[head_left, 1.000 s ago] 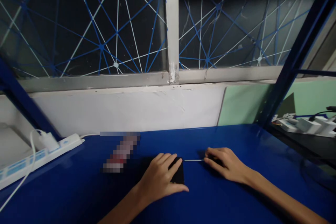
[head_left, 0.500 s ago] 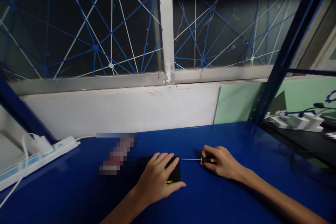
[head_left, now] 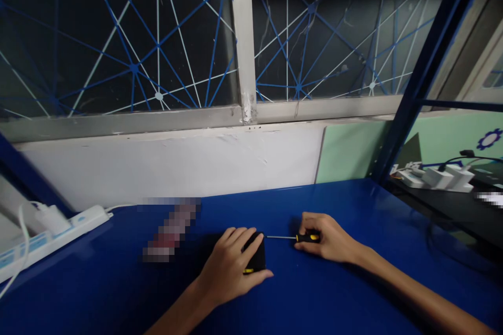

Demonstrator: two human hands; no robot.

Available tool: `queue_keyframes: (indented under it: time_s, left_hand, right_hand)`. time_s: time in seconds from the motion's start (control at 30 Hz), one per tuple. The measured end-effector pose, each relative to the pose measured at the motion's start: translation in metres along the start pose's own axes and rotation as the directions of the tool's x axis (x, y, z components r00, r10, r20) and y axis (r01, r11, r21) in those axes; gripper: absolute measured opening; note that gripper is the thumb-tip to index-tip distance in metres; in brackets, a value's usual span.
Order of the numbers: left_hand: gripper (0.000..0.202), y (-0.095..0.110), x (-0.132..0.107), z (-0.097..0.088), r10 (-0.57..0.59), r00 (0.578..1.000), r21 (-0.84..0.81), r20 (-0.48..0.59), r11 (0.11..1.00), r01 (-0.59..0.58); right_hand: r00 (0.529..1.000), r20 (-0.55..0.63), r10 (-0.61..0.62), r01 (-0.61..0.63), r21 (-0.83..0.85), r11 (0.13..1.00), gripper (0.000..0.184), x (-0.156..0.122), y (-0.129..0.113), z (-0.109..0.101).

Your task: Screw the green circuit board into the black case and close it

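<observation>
Window wall: dark glass panes crossed by white and blue lines, split by a pale upright frame; everything sits further left in view than a second ago.
Counter: glossy blue surface below a white wall panel.
Far left: long white power strip with pale blue panels, a white plug seated in it.
Pixelated patch: greyish pink and red strip, its contents blurred out; same place on the counter as before.
Left hand: spread over the case, gripping it between thumb along the near edge and fingers over the far edge, as earlier.
Case: flat black block on the counter under that hand; a yellow mark, barely visible a second ago, now shows.
Screwdriver: thin metal shaft, black and yellow handle, level; tip at the case's right edge, contact unclear.
Right hand: fingers and thumb pinched on the handle, which was hidden a second ago.
Far right: white adapters on a black surface; purple gear emblem now whole, cut off half a second ago.
</observation>
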State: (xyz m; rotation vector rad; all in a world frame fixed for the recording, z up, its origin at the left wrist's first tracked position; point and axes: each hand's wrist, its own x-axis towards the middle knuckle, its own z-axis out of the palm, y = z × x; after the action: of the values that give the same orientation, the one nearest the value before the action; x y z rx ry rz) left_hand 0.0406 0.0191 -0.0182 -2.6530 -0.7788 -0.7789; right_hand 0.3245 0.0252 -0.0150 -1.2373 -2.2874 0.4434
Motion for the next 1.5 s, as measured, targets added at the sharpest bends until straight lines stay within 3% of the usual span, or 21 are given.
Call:
queue_keyframes:
  time_s: [0.23, 0.77, 1.0, 1.27, 1.5]
  left_hand:
    - [0.054, -0.001, -0.001, 0.001, 0.018, 1.0, 0.025, 0.007, 1.0, -0.018]
    - [0.056, -0.002, -0.001, 0.001, 0.034, 0.999, 0.035, 0.026, 0.999, -0.035]
    - [0.054, -0.001, -0.001, 0.0, 0.026, 0.999, 0.025, 0.028, 0.999, -0.026]
    - [0.053, 0.0, 0.001, -0.001, 0.033, 0.999, 0.019, 0.014, 0.999, -0.033]
    - [0.053, 0.0, 0.0, 0.0, 0.033, 0.999, 0.029, 0.02, 0.999, -0.034]
  right_hand:
    - [0.994, 0.03, 0.102, -0.099, -0.097, 0.99, 0.011, -0.002, -0.008, 0.005]
    - [1.0, -0.018, 0.003, -0.005, -0.058, 0.998, 0.027, 0.0, -0.002, -0.003]
    - [0.999, 0.008, 0.049, -0.047, -0.116, 0.992, 0.018, -0.002, -0.007, 0.001]
    - [0.999, 0.005, -0.039, 0.039, -0.112, 0.993, 0.021, -0.003, -0.009, -0.002]
    - [1.0, -0.005, 0.008, -0.009, -0.137, 0.991, 0.03, 0.0, -0.002, -0.001]
